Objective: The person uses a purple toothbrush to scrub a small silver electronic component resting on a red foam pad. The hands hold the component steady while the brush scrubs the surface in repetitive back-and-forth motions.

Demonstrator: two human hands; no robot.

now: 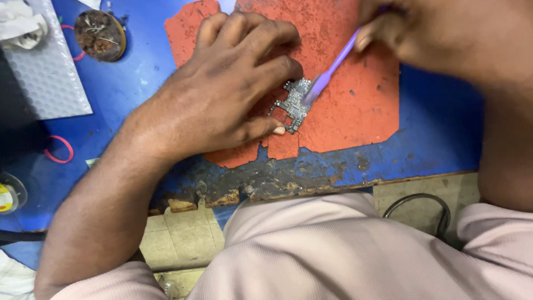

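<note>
Two hands at work on one small circuit board (292,105), which lies on a worn red mat (355,105) over a blue table (433,139). Left hand (222,94): fingers pressed down flat on the board's left side, thumb at its lower edge. Right hand (422,33): closed around a purple brush (327,75), its head touching the board's upper right. Mat edge ragged and torn below the board. Table front edge chipped and blackened. Open mat lies right of the board. Round tin (100,34), bubble-wrap sheet (47,72) and red rubber band (58,149) sit well apart, left.
</note>
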